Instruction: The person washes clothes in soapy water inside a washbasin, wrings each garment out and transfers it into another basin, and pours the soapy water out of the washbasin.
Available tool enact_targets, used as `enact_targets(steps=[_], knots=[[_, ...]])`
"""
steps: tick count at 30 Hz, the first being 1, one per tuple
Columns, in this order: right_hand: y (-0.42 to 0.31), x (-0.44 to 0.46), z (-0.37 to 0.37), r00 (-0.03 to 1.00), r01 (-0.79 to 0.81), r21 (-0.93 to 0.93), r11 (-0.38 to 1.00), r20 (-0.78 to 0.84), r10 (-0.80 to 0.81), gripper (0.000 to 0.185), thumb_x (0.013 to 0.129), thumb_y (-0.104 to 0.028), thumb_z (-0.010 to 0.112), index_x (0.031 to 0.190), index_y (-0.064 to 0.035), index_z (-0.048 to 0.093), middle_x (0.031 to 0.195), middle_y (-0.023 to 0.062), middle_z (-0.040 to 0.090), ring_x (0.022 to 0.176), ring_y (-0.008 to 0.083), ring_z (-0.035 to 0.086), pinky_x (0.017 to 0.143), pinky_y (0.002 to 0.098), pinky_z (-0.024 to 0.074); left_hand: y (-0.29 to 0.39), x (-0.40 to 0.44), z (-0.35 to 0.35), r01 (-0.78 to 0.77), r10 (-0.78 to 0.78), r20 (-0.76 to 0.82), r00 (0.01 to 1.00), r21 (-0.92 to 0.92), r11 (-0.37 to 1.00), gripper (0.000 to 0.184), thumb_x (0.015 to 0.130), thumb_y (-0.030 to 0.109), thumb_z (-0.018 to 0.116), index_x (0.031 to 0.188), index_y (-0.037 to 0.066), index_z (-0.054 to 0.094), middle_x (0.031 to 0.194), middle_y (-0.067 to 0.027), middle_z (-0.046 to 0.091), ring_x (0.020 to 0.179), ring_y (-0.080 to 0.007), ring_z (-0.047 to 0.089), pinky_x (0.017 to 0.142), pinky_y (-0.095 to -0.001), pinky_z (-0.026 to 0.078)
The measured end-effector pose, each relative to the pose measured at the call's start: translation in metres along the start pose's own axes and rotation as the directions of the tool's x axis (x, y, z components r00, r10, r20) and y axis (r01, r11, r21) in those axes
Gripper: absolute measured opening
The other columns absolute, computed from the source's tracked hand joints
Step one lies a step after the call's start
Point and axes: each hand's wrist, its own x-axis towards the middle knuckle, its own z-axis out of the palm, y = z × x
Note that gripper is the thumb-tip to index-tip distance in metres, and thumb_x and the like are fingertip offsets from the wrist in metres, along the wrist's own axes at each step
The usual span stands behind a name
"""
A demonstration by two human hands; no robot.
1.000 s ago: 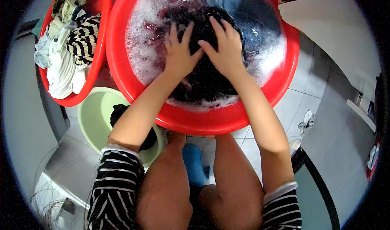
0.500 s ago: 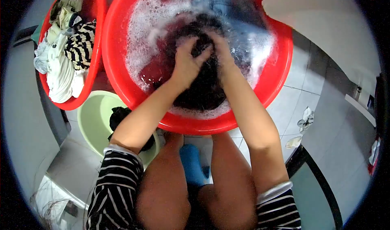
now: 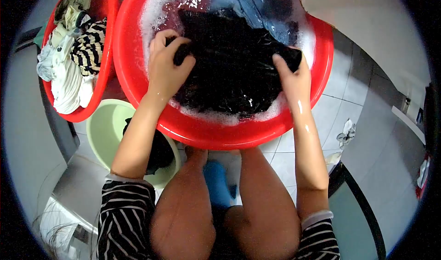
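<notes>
A wet black garment is spread across soapy water in a large red basin. My left hand grips the garment's left side, a fold of black cloth between thumb and fingers. At the right side my right hand pinches the opposite edge, thumb on top and the other fingers mostly hidden under the cloth. Behind it a blue denim-like garment lies partly in the water. White suds line the basin's inner wall.
To the left, a red tub holds light-coloured clothes and a striped black-and-cream cloth. Below it, a pale green basin contains dark cloth. A blue object stands between my legs. Scraps lie on the tiled floor at right.
My hands have moved apart from the middle to opposite sides. The black garment, bunched before, is now spread wide between them. The blue garment shows more clearly behind.
</notes>
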Motion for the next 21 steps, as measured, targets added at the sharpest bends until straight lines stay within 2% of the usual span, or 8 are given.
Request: enact_targets(steps=[3,6,9,12,14,16,20,21], knots=[[0.003,-0.015,0.027,0.885,0.462,-0.316,0.829,0.104,-0.454,0.064,0.077,-0.023,0.066,0.133,-0.0108,0.037,0.127,0.0252,0.042,0.117,0.0379,0.041,0.097,0.0453,0.0330,0.007,-0.010,0.015,-0.150,0.131,0.296,0.946,0.044,0.988,0.042,0.067,0.021,0.066,0.106,0.009,0.056,0.134,-0.0154,0.035,0.126,-0.0367,0.028,0.103,-0.0520,0.020],[0.023,-0.029,0.063,0.939,0.336,-0.576,0.745,0.267,-0.218,0.073,0.080,-0.042,0.058,0.141,-0.0219,0.023,0.139,0.0249,0.022,0.127,0.0407,0.023,0.098,0.0611,0.0197,0.004,-0.012,0.044,-0.160,0.065,0.489,0.870,0.156,0.975,0.046,0.072,0.037,0.065,0.111,0.015,0.054,0.138,-0.0182,0.028,0.129,-0.0384,0.023,0.098,-0.0641,0.019],[0.054,-0.020,0.079,0.945,0.325,-0.729,0.603,0.281,-0.169,0.071,0.082,-0.041,0.056,0.141,-0.0206,0.021,0.136,0.0235,0.030,0.122,0.0396,0.032,0.097,0.0540,0.0279,-0.034,-0.001,0.083,0.028,-0.091,0.425,0.901,0.153,0.988,0.055,0.071,0.050,0.064,0.114,0.016,0.056,0.139,-0.0169,0.027,0.130,-0.0385,0.022,0.096,-0.0662,0.020],[0.089,-0.010,0.101,0.958,0.286,-0.747,0.600,0.239,-0.159,0.062,0.083,-0.038,0.055,0.137,-0.0170,0.031,0.135,0.0211,0.033,0.119,0.0359,0.037,0.092,0.0503,0.0366,-0.041,-0.002,0.108,-0.013,-0.156,0.320,0.934,0.470,0.883,0.066,0.072,0.056,0.061,0.122,0.014,0.051,0.138,-0.0207,0.029,0.129,-0.0405,0.024,0.100,-0.0612,0.023],[0.133,0.015,0.116,0.914,0.099,-0.658,0.746,0.356,0.193,0.060,0.083,-0.024,0.054,0.137,-0.0114,0.030,0.130,0.0201,0.041,0.115,0.0338,0.042,0.093,0.0414,0.0391,-0.038,-0.007,0.110,-0.067,-0.093,0.278,0.956,0.516,0.854,0.064,0.076,0.055,0.057,0.124,0.015,0.049,0.138,-0.0187,0.032,0.130,-0.0379,0.025,0.100,-0.0643,0.019],[0.156,0.033,0.127,0.870,0.081,-0.639,0.765,0.419,0.259,0.060,0.083,-0.017,0.052,0.138,-0.0090,0.028,0.124,0.0206,0.046,0.112,0.0331,0.045,0.093,0.0387,0.0386,-0.045,-0.006,0.112,-0.145,-0.071,0.374,0.925,0.518,0.843,0.059,0.080,0.048,0.053,0.129,0.014,0.045,0.139,-0.0191,0.030,0.128,-0.0400,0.026,0.100,-0.0645,0.019],[0.166,0.044,0.122,0.778,0.628,-0.618,0.473,0.516,-0.358,0.049,0.085,-0.016,0.047,0.133,-0.0095,0.037,0.112,0.0174,0.054,0.102,0.0304,0.054,0.082,0.0346,0.0460,-0.081,0.018,0.146,-0.318,-0.123,0.571,0.811,0.608,0.727,0.048,0.085,0.029,0.050,0.130,0.014,0.043,0.139,-0.0181,0.031,0.130,-0.0372,0.026,0.107,-0.0475,0.022],[0.160,0.044,0.121,0.876,0.439,-0.448,0.778,0.404,-0.262,0.045,0.084,-0.013,0.048,0.128,-0.0093,0.042,0.108,0.0148,0.056,0.097,0.0278,0.055,0.078,0.0332,0.0471,-0.082,0.021,0.146,-0.334,-0.115,0.589,0.800,0.596,0.730,0.048,0.085,0.029,0.050,0.130,0.014,0.042,0.138,-0.0181,0.033,0.128,-0.0372,0.029,0.105,-0.0460,0.025]])
